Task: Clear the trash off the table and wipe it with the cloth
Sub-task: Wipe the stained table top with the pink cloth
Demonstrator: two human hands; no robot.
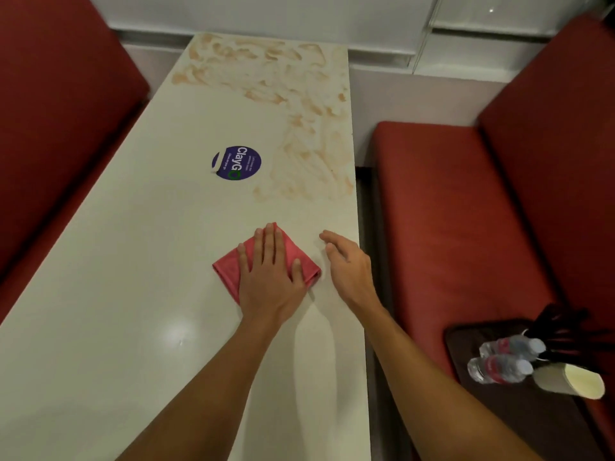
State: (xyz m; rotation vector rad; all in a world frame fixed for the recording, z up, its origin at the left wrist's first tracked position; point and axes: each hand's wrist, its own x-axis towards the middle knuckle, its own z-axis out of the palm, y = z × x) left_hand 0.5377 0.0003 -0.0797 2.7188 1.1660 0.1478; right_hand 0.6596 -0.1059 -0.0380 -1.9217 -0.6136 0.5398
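Now, left hand (273,281) flat on cloth (228,269)

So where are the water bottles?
In the head view, lower right: the two water bottles lie on the dark tray on the red bench, beside a tipped paper cup.

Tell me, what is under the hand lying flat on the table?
A folded pink cloth on the white table; its corners show around the left hand resting flat on it. The cloth's middle and the tabletop beneath are covered.
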